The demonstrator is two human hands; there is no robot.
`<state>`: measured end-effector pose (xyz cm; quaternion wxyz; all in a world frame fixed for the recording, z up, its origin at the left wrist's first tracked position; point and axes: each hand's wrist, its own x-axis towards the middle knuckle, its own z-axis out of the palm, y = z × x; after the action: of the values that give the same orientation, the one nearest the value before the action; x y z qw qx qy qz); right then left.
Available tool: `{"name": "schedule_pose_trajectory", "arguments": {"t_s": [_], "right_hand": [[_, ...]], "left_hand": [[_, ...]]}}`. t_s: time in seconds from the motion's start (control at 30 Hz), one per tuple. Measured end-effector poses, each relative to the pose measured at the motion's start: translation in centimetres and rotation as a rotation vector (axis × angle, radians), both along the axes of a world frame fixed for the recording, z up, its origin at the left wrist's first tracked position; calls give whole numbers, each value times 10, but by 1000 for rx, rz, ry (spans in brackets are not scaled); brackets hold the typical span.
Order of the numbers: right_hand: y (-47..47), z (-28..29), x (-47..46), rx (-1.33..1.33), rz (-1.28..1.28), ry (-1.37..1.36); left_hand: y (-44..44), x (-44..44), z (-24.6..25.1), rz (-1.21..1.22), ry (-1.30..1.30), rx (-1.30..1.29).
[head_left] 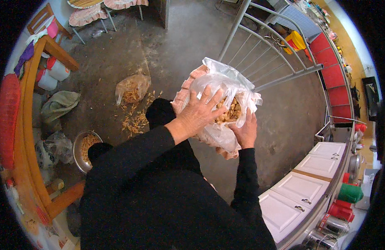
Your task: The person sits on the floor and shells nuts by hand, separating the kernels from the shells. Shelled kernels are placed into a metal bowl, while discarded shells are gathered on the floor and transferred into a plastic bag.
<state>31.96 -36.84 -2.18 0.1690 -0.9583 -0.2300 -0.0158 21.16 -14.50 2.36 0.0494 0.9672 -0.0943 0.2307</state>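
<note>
A clear plastic bag lies gaping on a stool seat with a pink ruffled cover. Inside its mouth are tan, unshelled peanuts. My left hand spreads over the near left of the bag, fingers apart, thumb tip at the peanuts; whether it grips the film cannot be made out. On the right side, my right hand holds the bag's edge, its fingers partly hidden by the plastic.
Loose shells litter the floor beside a plastic bag of shells. A metal basin of shelled peanuts stands by my foot. Beyond the stool is a grey metal rail frame. White cabinets line the right; a wooden table stands left.
</note>
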Motion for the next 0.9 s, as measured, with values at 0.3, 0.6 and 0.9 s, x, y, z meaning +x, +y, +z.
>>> {"name": "schedule_pose_trajectory", "arguments": {"t_s": [0.3, 0.6, 0.9], "right_hand": [[-56, -110, 51, 625, -379, 402], [-15, 8, 51, 562, -142, -45], [-2, 51, 13, 123, 173, 360]], "left_hand": [[60, 33, -62, 310, 439, -415], [77, 38, -14, 225, 562, -1589], [72, 32, -14, 229, 567, -1310]]}}
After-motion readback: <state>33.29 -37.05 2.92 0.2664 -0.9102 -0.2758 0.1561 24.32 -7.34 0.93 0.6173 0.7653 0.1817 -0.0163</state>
